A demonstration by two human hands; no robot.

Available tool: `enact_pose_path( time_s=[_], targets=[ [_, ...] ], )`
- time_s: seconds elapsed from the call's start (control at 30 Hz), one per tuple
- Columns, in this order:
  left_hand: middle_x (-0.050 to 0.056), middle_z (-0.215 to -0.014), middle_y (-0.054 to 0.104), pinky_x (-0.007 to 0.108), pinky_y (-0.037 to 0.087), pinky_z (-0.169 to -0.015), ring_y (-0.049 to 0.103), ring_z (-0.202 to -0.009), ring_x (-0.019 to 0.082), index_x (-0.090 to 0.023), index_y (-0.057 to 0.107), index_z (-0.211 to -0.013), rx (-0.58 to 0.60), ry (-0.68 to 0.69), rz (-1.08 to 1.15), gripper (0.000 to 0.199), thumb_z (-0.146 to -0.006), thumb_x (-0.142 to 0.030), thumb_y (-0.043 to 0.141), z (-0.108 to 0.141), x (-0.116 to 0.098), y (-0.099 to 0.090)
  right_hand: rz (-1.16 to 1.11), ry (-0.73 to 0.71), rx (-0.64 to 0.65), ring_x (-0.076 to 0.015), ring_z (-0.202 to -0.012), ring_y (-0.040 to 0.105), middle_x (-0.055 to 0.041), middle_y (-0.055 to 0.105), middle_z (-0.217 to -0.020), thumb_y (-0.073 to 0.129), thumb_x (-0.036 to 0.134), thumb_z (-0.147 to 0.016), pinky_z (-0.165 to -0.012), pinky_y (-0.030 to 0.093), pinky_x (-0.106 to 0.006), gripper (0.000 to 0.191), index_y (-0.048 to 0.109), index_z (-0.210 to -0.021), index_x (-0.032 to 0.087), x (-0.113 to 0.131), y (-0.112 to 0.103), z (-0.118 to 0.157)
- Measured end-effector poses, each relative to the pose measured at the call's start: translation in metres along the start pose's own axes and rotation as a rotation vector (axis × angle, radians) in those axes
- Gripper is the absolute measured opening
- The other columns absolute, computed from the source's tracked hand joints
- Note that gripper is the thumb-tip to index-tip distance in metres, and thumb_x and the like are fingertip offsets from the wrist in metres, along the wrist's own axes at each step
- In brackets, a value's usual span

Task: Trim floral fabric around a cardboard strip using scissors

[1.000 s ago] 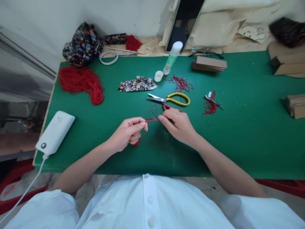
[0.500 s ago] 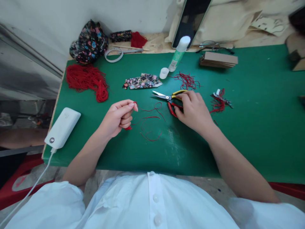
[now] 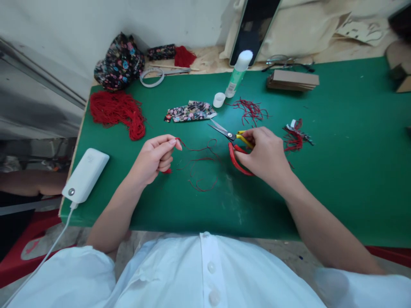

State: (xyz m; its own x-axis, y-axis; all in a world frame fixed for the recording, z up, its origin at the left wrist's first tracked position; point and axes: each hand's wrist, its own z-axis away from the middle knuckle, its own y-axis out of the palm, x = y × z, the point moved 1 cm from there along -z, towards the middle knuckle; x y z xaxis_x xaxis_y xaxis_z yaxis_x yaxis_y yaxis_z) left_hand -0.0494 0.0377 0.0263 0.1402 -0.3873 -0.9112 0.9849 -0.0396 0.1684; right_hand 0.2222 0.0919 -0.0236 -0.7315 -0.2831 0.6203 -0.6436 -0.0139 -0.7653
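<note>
My left hand point(image 3: 156, 156) is closed, thumb against forefinger, on red thread point(image 3: 201, 149). A tuft of red shows below its curled fingers, and loose strands trail in loops to the right over the green mat. Most of what lies inside that fist is hidden. Scissors point(image 3: 230, 135) with one yellow and one red handle are in my right hand point(image 3: 265, 152), their blades a little apart and pointing left. Just beyond the blade tips is a piece of floral cloth point(image 3: 192, 111). Behind my right hand lies a small heap of red thread snippets point(image 3: 250, 110).
A glue stick point(image 3: 239, 73) stands beside its white cap point(image 3: 219, 100). Red yarn point(image 3: 118, 112) and a white power bank point(image 3: 86, 175) with a cable lie left. Stacked cardboard strips point(image 3: 293, 80), glasses point(image 3: 289, 63) and tape point(image 3: 152, 78) sit at the back of the green mat point(image 3: 346, 179).
My right hand has lifted the scissors slightly and turned them, so the handles spread wider and the blades tilt more. My left hand has shifted slightly left with the red thread.
</note>
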Motion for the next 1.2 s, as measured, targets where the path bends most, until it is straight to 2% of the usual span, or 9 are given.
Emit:
enact_pose_path(
  time_s=[0.07,0.13,0.2,0.27,0.33,0.5,0.83,1.1,1.2],
  targets=[
    [-0.013,-0.048,0.019,0.015,0.012,-0.035,0.012,-0.037,0.002,-0.019,0.061,-0.075,-0.002,0.010,-0.025,0.028,-0.076,-0.042,0.076,0.001,-0.001,0.001,-0.364,0.061,0.142,-0.0195,-0.063,0.054,-0.0041,0.058,-0.073,0.077,0.050,-0.076,-0.056,0.044,-0.033,0.038,0.051,-0.082,0.022,0.014,-0.003,0.006],
    [-0.013,-0.046,0.020,0.015,0.013,-0.034,0.013,-0.036,0.002,-0.019,0.062,-0.075,0.003,0.022,-0.042,0.029,-0.075,-0.044,0.077,0.001,-0.001,0.003,-0.836,0.152,0.506,-0.0136,-0.053,0.047,0.0024,0.049,-0.066,0.067,0.061,-0.085,-0.050,0.039,-0.028,0.043,0.046,-0.084,0.023,0.030,0.000,0.018],
    [-0.014,-0.045,0.021,0.015,0.013,-0.034,0.014,-0.036,0.002,-0.019,0.062,-0.075,0.007,0.034,-0.050,0.030,-0.075,-0.044,0.077,0.001,-0.001,0.005,-1.234,0.203,0.862,-0.0105,-0.053,0.040,0.0045,0.042,-0.068,0.059,0.072,-0.085,-0.048,0.035,-0.026,0.051,0.042,-0.084,0.023,0.044,0.006,0.033],
    [-0.014,-0.044,0.022,0.015,0.014,-0.034,0.014,-0.035,0.002,-0.018,0.062,-0.075,0.007,0.039,-0.054,0.030,-0.075,-0.044,0.077,0.001,0.001,0.006,-1.409,0.290,1.144,-0.0096,-0.057,0.036,0.0042,0.039,-0.072,0.055,0.078,-0.084,-0.052,0.035,-0.026,0.058,0.042,-0.083,0.022,0.053,0.015,0.049],
    [-0.014,-0.044,0.022,0.015,0.014,-0.034,0.014,-0.035,0.002,-0.019,0.061,-0.074,0.011,0.033,-0.056,0.029,-0.075,-0.043,0.076,0.001,0.002,0.007,-1.480,0.376,1.247,-0.0088,-0.059,0.033,0.0045,0.036,-0.075,0.055,0.083,-0.080,-0.055,0.032,-0.024,0.063,0.040,-0.082,0.022,0.056,0.024,0.061],
    [-0.014,-0.044,0.023,0.015,0.015,-0.035,0.014,-0.036,0.002,-0.019,0.057,-0.070,0.026,0.026,-0.053,0.030,-0.077,-0.043,0.074,0.003,0.006,0.009,-1.497,0.441,1.223,-0.0093,-0.062,0.032,0.0040,0.036,-0.077,0.055,0.083,-0.079,-0.061,0.034,-0.025,0.064,0.041,-0.083,0.021,0.054,0.031,0.066],
    [-0.013,-0.047,0.022,0.018,0.013,-0.039,0.015,-0.038,0.003,-0.017,0.064,-0.077,0.052,0.048,-0.106,0.032,-0.080,-0.048,0.071,0.005,0.012,0.014,-1.490,0.398,1.253,-0.0110,-0.065,0.034,0.0028,0.038,-0.078,0.055,0.078,-0.084,-0.063,0.038,-0.027,0.058,0.045,-0.086,0.021,0.058,0.025,0.061],
    [-0.009,-0.050,0.032,0.021,0.019,-0.043,0.026,-0.042,0.005,-0.016,0.067,-0.075,0.126,0.099,-0.265,0.031,-0.088,-0.044,0.065,0.005,0.018,0.011,-1.458,0.249,1.164,-0.0105,-0.066,0.036,0.0030,0.040,-0.079,0.049,0.073,-0.091,-0.061,0.038,-0.027,0.052,0.043,-0.091,0.022,0.057,0.026,0.063],
    [-0.008,-0.049,0.033,0.021,0.020,-0.043,0.027,-0.043,0.005,-0.016,0.066,-0.073,0.129,0.120,-0.274,0.036,-0.090,-0.047,0.063,0.006,0.021,0.012,-1.415,0.215,1.116,-0.0092,-0.066,0.038,0.0042,0.040,-0.080,0.049,0.071,-0.093,-0.061,0.038,-0.025,0.050,0.036,-0.089,0.023,0.056,0.026,0.063]
  ],
)
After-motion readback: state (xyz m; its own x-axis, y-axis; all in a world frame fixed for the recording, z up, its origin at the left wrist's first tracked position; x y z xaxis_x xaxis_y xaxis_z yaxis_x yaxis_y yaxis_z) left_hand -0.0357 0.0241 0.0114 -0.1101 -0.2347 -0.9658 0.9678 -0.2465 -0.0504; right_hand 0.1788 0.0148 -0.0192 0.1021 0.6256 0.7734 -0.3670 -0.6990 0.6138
